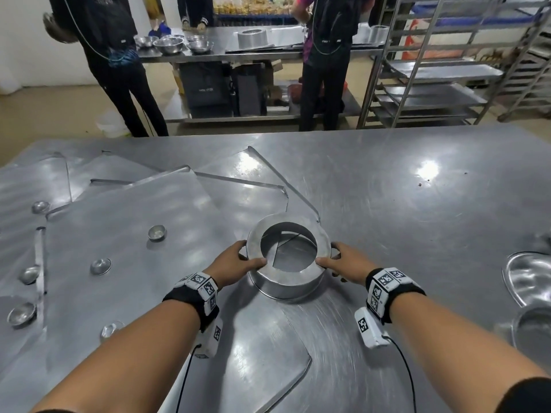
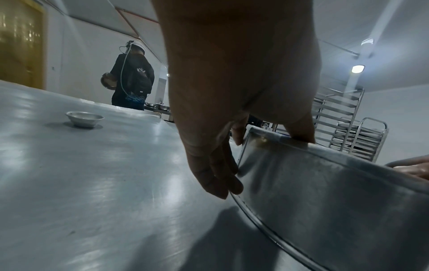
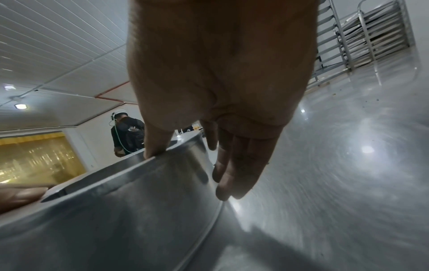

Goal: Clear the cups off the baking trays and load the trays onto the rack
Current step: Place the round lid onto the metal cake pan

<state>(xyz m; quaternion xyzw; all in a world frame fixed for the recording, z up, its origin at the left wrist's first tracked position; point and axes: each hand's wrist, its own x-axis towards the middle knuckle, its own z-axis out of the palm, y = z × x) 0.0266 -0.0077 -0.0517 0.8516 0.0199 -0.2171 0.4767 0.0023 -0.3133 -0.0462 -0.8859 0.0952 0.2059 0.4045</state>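
A round metal ring mould (image 1: 286, 283) with an open hole in its top stands on the overlapping baking trays (image 1: 125, 204). My left hand (image 1: 238, 259) grips its left side, thumb on the top rim. My right hand (image 1: 343, 260) grips the right side the same way. In the left wrist view the left hand (image 2: 232, 73) has its fingers down the ring mould's (image 2: 325, 192) wall. The right hand (image 3: 220, 73) does likewise on the ring mould (image 3: 116, 220). Several small metal cups (image 1: 156, 232) sit on the trays to the left, one being this cup (image 2: 84, 119).
A steel tray rack (image 1: 432, 73) stands beyond the table at the back right. Large steel bowls (image 1: 530, 278) lie at the table's right edge. Two people (image 1: 119, 70) stand at a far table holding bowls (image 1: 173, 44).
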